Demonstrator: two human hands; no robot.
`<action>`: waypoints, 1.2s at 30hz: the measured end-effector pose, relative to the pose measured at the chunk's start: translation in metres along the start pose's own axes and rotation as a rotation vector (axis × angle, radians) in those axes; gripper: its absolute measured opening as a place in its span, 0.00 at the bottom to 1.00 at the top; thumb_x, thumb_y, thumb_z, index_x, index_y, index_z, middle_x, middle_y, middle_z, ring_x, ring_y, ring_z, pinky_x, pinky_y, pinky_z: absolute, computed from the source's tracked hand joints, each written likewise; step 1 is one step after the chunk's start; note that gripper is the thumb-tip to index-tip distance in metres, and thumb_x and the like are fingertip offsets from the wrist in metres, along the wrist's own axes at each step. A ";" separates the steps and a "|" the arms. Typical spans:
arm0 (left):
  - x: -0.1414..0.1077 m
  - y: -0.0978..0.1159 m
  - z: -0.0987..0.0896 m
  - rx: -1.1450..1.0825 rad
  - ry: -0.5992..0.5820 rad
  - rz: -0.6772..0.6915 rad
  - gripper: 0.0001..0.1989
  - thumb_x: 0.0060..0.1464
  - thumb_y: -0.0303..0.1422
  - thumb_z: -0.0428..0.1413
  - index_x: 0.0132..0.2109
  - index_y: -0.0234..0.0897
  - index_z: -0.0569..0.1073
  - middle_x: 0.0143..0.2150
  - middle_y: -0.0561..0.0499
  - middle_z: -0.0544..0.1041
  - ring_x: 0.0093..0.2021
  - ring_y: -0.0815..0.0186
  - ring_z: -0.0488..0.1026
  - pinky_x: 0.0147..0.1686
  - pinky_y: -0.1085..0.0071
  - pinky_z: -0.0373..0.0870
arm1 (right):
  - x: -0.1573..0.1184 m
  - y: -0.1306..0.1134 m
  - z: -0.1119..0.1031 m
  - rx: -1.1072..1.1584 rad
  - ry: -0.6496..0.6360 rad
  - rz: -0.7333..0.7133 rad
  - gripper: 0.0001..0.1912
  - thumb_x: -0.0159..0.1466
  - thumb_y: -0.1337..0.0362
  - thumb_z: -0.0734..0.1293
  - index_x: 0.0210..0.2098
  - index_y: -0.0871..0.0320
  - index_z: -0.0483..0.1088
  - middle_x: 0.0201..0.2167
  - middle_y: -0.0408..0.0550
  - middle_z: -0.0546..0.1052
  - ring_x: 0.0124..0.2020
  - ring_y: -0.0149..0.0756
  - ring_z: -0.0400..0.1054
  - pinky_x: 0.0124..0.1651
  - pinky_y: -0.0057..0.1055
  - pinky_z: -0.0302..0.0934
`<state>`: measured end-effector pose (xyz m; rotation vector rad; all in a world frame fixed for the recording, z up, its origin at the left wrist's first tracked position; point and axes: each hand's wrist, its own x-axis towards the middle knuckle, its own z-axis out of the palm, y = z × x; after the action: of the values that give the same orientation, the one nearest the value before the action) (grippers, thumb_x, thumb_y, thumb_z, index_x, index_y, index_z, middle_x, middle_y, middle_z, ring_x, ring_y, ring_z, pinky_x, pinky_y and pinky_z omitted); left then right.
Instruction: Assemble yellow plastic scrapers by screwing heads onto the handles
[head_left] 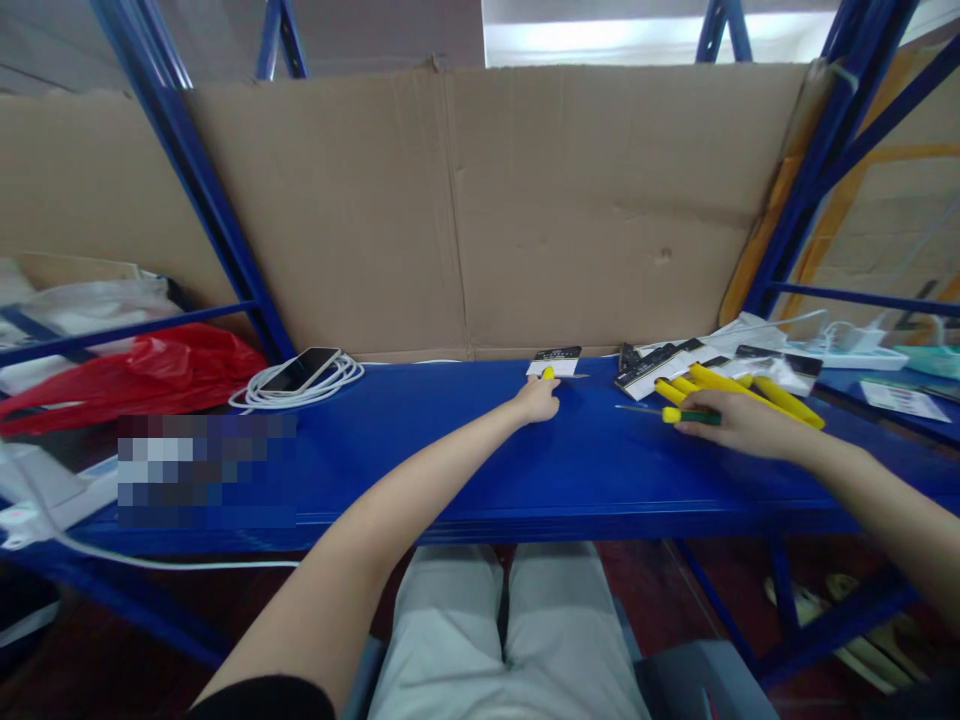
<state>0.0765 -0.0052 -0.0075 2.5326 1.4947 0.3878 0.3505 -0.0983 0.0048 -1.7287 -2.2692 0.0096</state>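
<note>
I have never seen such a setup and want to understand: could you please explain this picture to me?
There is no robot: a person works with two bare hands, and a camera worn on the head looks forward and down. On the blue table lie a phone with a coiled white cable, printed cards and long yellow things. The right hand holds a screwdriver. The left hand holds a yellow-ended tool, mostly hidden.
</note>
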 end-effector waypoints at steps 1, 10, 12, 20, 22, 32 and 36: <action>-0.005 -0.006 -0.001 -0.007 0.006 -0.011 0.27 0.52 0.25 0.46 0.60 0.28 0.62 0.53 0.37 0.67 0.54 0.57 0.65 0.53 0.68 0.60 | 0.004 -0.008 0.005 0.027 -0.029 -0.064 0.15 0.56 0.51 0.62 0.34 0.55 0.71 0.34 0.51 0.76 0.36 0.45 0.70 0.41 0.40 0.62; -0.027 -0.041 -0.002 -0.150 0.191 -0.005 0.28 0.49 0.21 0.47 0.59 0.30 0.62 0.48 0.41 0.64 0.50 0.60 0.67 0.55 0.66 0.59 | 0.066 -0.060 0.025 0.182 -0.104 -0.089 0.25 0.55 0.48 0.63 0.42 0.60 0.72 0.40 0.54 0.75 0.40 0.43 0.69 0.44 0.37 0.63; -0.028 -0.044 -0.003 -0.198 0.236 -0.022 0.27 0.48 0.20 0.47 0.58 0.30 0.63 0.47 0.41 0.64 0.50 0.59 0.67 0.55 0.66 0.58 | 0.090 -0.073 0.022 0.251 -0.064 0.000 0.25 0.56 0.49 0.63 0.44 0.61 0.72 0.44 0.57 0.74 0.44 0.44 0.68 0.48 0.38 0.61; -0.030 -0.041 -0.004 -0.417 0.456 0.025 0.33 0.44 0.16 0.48 0.59 0.29 0.54 0.55 0.35 0.61 0.58 0.54 0.59 0.57 0.59 0.56 | 0.151 -0.135 0.033 0.950 0.036 0.398 0.13 0.62 0.59 0.61 0.42 0.60 0.67 0.44 0.56 0.72 0.33 0.40 0.72 0.38 0.38 0.65; -0.029 -0.039 -0.004 -0.464 0.513 0.059 0.33 0.43 0.16 0.48 0.59 0.28 0.52 0.57 0.34 0.59 0.60 0.54 0.57 0.57 0.58 0.55 | 0.151 -0.142 0.041 1.227 0.065 0.397 0.07 0.62 0.64 0.60 0.40 0.58 0.64 0.43 0.53 0.73 0.30 0.35 0.72 0.36 0.36 0.66; -0.030 -0.035 0.004 -0.424 0.524 0.150 0.32 0.43 0.17 0.49 0.57 0.32 0.54 0.56 0.36 0.62 0.57 0.55 0.61 0.54 0.58 0.59 | 0.139 -0.150 0.058 1.599 -0.019 0.254 0.05 0.60 0.72 0.61 0.34 0.57 0.67 0.28 0.44 0.77 0.27 0.30 0.70 0.38 0.32 0.64; -0.024 -0.032 0.003 -0.519 0.602 0.182 0.26 0.45 0.21 0.52 0.53 0.33 0.58 0.51 0.39 0.65 0.53 0.59 0.64 0.53 0.61 0.60 | 0.142 -0.151 0.059 1.613 0.092 0.290 0.07 0.58 0.76 0.61 0.31 0.59 0.68 0.26 0.43 0.76 0.26 0.28 0.69 0.38 0.30 0.64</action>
<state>0.0395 -0.0112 -0.0224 2.2139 1.0956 1.4563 0.1601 0.0036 0.0069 -0.9597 -1.0617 1.3246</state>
